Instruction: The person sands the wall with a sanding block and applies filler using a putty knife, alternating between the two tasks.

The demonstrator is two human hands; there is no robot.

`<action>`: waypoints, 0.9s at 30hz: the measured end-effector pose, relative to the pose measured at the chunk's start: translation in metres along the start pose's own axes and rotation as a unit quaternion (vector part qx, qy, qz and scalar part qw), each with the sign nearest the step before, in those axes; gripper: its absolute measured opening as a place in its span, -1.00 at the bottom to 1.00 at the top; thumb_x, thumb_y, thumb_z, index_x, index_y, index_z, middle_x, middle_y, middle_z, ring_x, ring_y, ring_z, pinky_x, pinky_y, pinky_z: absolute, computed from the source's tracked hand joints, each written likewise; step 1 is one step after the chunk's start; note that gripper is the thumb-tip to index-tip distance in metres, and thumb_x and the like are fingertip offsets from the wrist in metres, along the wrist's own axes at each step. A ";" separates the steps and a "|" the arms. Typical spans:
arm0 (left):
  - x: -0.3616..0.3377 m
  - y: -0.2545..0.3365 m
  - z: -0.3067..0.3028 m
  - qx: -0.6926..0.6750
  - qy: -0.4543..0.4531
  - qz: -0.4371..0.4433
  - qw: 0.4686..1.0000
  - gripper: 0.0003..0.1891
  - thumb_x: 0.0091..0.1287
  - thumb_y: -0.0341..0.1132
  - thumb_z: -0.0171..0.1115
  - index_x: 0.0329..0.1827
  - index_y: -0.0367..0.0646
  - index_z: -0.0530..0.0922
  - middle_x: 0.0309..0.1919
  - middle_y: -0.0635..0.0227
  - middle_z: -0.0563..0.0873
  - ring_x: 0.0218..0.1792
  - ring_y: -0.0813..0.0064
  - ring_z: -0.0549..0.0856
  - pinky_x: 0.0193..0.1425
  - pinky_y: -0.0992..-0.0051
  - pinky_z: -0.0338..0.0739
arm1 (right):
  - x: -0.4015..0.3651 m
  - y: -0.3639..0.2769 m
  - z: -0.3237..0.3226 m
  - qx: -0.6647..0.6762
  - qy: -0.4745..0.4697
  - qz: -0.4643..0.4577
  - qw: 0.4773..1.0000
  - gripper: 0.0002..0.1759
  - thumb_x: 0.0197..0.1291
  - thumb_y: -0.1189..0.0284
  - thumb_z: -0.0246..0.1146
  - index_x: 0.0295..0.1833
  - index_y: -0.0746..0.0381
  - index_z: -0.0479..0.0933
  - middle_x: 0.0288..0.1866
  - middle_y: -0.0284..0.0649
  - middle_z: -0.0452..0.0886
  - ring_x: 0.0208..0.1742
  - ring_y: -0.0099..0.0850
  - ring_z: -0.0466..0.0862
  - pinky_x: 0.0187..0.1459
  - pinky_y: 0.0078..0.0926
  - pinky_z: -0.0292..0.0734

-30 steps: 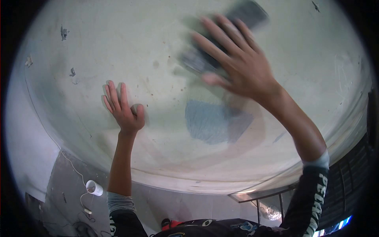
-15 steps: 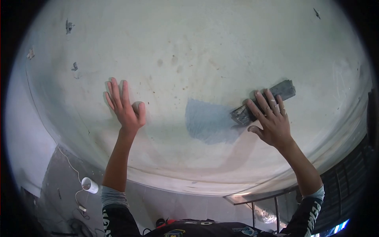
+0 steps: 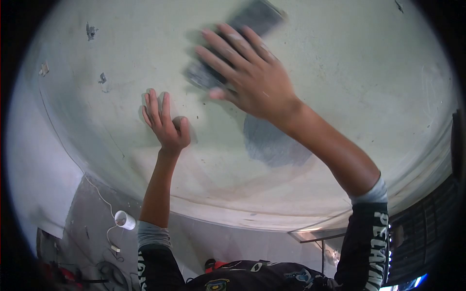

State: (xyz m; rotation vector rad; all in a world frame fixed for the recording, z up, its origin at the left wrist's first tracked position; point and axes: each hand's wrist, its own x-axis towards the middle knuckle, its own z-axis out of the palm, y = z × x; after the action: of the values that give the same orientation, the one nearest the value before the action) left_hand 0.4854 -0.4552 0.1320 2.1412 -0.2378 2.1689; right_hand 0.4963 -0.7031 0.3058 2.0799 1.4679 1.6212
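Note:
My right hand [image 3: 250,72] holds a long dark sanding block [image 3: 259,19] against the pale green wall [image 3: 335,63]. Its fingers lie over the block's back, with the thumb at the lower edge; both are slightly blurred. Below that wrist, a grey-blue patch [image 3: 272,145] shows on the wall, partly covered by my forearm. My left hand [image 3: 167,126] rests on the wall to the left of the patch, fingers stretched out and holding nothing.
Small damaged spots [image 3: 91,31] mark the wall's upper left. On the floor at lower left stand a white bucket [image 3: 125,220] and a pale cable with a plug block [image 3: 115,248]. A metal frame [image 3: 318,235] and dark slatted panel [image 3: 417,237] are at lower right.
My right hand has swept the sanding block up and to the left, off the grey-blue patch. My left hand stays on the wall; the view has shifted slightly.

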 end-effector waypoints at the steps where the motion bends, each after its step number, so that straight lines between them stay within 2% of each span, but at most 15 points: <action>1: 0.000 0.001 -0.001 -0.001 -0.001 -0.006 1.000 -0.28 0.59 0.04 -0.13 0.60 -0.39 0.29 0.63 -0.28 0.20 0.65 -0.28 0.15 0.64 -0.20 -0.15 | -0.028 0.001 -0.006 -0.007 -0.036 0.018 0.999 -0.05 0.25 -0.31 0.13 0.66 -0.07 0.28 0.74 -0.39 0.20 0.74 -0.32 0.14 0.74 -0.12 -0.06; 2: 0.001 0.001 -0.002 -0.006 -0.003 -0.001 1.000 -0.29 0.58 0.01 -0.12 0.59 -0.40 0.29 0.63 -0.29 0.20 0.65 -0.28 0.15 0.65 -0.18 -0.16 | -0.060 0.003 -0.013 -0.015 -0.072 0.034 0.997 -0.04 0.23 -0.31 0.14 0.67 -0.12 0.26 0.74 -0.39 0.19 0.74 -0.33 0.14 0.74 -0.13 -0.06; 6: 0.001 0.001 -0.001 -0.012 0.006 0.012 1.000 -0.29 0.54 -0.05 -0.10 0.59 -0.44 0.29 0.62 -0.32 0.21 0.66 -0.27 0.14 0.67 -0.14 -0.19 | -0.189 0.017 -0.043 -0.076 -0.211 0.114 0.968 -0.07 0.26 -0.35 0.09 0.70 -0.31 0.18 0.76 -0.36 0.16 0.74 -0.24 0.15 0.67 0.05 0.01; 8: 0.003 0.004 0.001 -0.006 0.012 0.004 1.000 -0.29 0.55 -0.05 -0.11 0.59 -0.45 0.29 0.62 -0.33 0.21 0.66 -0.27 0.13 0.68 -0.14 -0.21 | -0.215 0.025 -0.053 -0.092 -0.216 0.099 0.967 -0.08 0.27 -0.35 0.07 0.71 -0.31 0.17 0.76 -0.36 0.16 0.74 -0.21 0.15 0.65 0.09 0.02; 10: 0.001 0.009 0.001 -0.004 0.008 0.006 1.000 -0.28 0.55 -0.04 -0.11 0.59 -0.45 0.28 0.62 -0.33 0.20 0.66 -0.27 0.13 0.68 -0.13 -0.22 | -0.219 0.025 -0.048 -0.102 -0.220 0.098 0.965 -0.09 0.28 -0.35 0.04 0.71 -0.32 0.17 0.76 -0.36 0.16 0.74 -0.19 0.16 0.63 0.13 0.03; 12: 0.001 0.009 0.001 -0.003 0.006 -0.008 1.000 -0.28 0.55 -0.05 -0.11 0.59 -0.47 0.27 0.62 -0.33 0.20 0.66 -0.28 0.13 0.68 -0.14 -0.22 | -0.171 0.016 -0.042 -0.064 -0.230 0.053 0.970 -0.08 0.28 -0.36 0.05 0.71 -0.29 0.17 0.77 -0.34 0.12 0.74 -0.22 0.14 0.67 0.06 0.00; 16: -0.001 0.000 -0.003 -0.001 0.000 0.005 1.000 -0.30 0.56 -0.06 -0.12 0.59 -0.46 0.29 0.61 -0.33 0.21 0.65 -0.30 0.15 0.67 -0.15 -0.20 | -0.068 -0.024 0.002 -0.003 -0.113 0.020 0.993 -0.01 0.26 -0.34 0.11 0.70 -0.10 0.20 0.77 -0.35 0.11 0.75 -0.27 0.10 0.72 -0.10 -0.04; 19: 0.001 0.001 -0.002 -0.001 -0.003 0.011 1.000 -0.32 0.57 -0.08 -0.12 0.58 -0.44 0.30 0.61 -0.33 0.22 0.64 -0.30 0.17 0.66 -0.17 -0.15 | -0.032 -0.042 0.012 0.028 -0.073 0.037 0.996 0.00 0.25 -0.32 0.15 0.70 -0.05 0.20 0.77 -0.37 0.11 0.76 -0.31 0.08 0.72 -0.12 -0.03; 23: 0.002 0.001 -0.002 -0.001 0.007 0.020 1.000 -0.35 0.59 -0.10 -0.15 0.58 -0.43 0.31 0.60 -0.32 0.23 0.64 -0.29 0.18 0.64 -0.17 -0.12 | -0.072 -0.023 -0.009 0.034 -0.099 0.057 0.993 0.00 0.23 -0.25 0.24 0.71 -0.09 0.19 0.76 -0.36 0.13 0.75 -0.37 0.10 0.73 -0.15 -0.06; 25: 0.003 0.001 -0.001 -0.003 0.013 0.024 1.000 -0.36 0.60 -0.10 -0.16 0.58 -0.42 0.31 0.60 -0.32 0.24 0.64 -0.28 0.17 0.64 -0.17 -0.12 | -0.121 -0.003 -0.030 -0.004 -0.144 0.077 0.987 -0.02 0.23 -0.22 0.27 0.71 -0.19 0.17 0.76 -0.35 0.15 0.75 -0.33 0.12 0.72 -0.10 -0.06; 27: 0.001 0.003 -0.001 0.003 0.002 0.013 1.000 -0.35 0.61 -0.09 -0.17 0.58 -0.42 0.30 0.60 -0.33 0.24 0.65 -0.27 0.16 0.65 -0.16 -0.14 | -0.187 0.018 -0.051 -0.058 -0.199 0.117 0.971 -0.07 0.27 -0.20 0.25 0.71 -0.26 0.18 0.76 -0.30 0.15 0.75 -0.23 0.12 0.69 0.04 -0.05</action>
State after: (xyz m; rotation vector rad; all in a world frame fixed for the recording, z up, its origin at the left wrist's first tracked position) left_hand 0.4842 -0.4579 0.1331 2.1476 -0.2600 2.1900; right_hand 0.4752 -0.8717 0.2116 2.4007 1.0093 1.2157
